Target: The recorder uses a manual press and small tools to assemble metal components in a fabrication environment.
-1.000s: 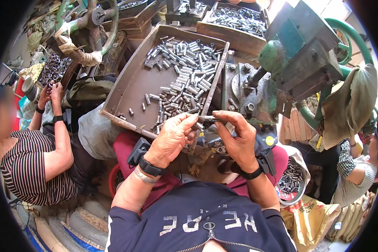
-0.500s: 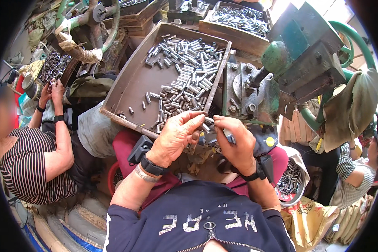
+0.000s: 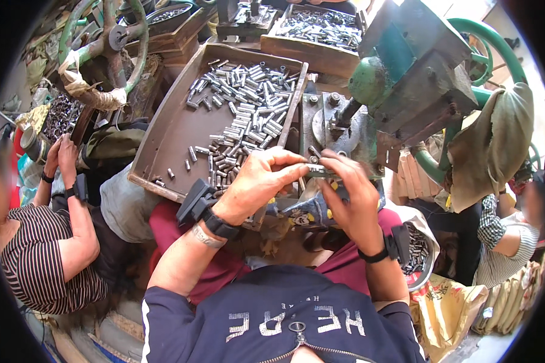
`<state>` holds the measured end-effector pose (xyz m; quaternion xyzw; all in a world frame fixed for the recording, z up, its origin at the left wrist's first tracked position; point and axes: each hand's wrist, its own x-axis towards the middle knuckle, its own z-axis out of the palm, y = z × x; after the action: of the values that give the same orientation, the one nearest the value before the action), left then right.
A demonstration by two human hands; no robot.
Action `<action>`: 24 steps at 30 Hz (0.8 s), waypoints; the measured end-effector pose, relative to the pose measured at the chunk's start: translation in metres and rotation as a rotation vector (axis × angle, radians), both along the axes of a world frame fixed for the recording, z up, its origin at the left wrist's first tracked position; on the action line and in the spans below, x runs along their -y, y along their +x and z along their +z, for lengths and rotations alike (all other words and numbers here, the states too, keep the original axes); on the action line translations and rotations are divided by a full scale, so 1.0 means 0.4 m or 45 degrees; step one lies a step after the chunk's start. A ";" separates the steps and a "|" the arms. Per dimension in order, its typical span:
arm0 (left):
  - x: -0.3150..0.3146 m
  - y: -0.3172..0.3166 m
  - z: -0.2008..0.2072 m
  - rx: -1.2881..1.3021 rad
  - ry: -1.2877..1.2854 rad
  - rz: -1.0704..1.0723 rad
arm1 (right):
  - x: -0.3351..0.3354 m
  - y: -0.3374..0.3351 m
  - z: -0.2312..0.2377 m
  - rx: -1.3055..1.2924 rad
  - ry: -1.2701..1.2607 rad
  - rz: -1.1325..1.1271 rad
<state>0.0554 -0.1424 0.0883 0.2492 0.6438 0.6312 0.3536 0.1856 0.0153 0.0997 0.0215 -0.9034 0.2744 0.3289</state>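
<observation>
In front of the press bed, both hands meet at a small silvery metal sleeve. My left hand pinches its near-left end between thumb and forefinger. My right hand has its fingertips at the other end, the fingers curved over it and slightly smeared by motion. To the left, a wooden tray holds many loose metal sleeves, heaped toward its right side. The press bed, dark metal with bolts and a round plate, lies just beyond my fingers.
The press's green head and heavy block overhang at right, a cloth draped on its wheel. A bowl of sleeves stands right of my knee. Another tray sits behind. One co-worker sits left, another right.
My view has shifted, so the tray and press appear further left. My hands, with the metal sleeve, are now closer to the press bed, and my right fingers have spread over the piece.
</observation>
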 end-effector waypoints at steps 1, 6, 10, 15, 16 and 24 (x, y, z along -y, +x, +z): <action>-0.014 -0.013 -0.011 0.039 -0.014 0.018 | 0.003 0.019 0.041 -0.076 0.114 -0.037; -0.189 -0.129 -0.134 -0.277 -0.121 0.256 | -0.214 0.105 0.263 -1.200 0.666 -0.987; -0.297 -0.155 -0.174 -0.276 -0.145 0.310 | -0.451 0.219 0.445 -0.253 0.449 -1.281; -0.326 -0.170 -0.202 -0.047 -0.138 0.266 | -0.470 0.176 0.531 0.079 -0.012 -0.987; -0.332 -0.167 -0.205 -0.070 -0.174 0.263 | -0.472 0.173 0.531 0.059 0.033 -0.999; -0.371 -0.140 -0.214 -0.292 -0.133 0.325 | -0.377 0.162 0.127 -0.945 0.150 -1.133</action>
<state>-0.0006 0.0061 0.0028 0.2170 0.7382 0.6042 0.2072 0.2504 0.1660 0.1504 -0.2473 -0.6634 0.0333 0.7055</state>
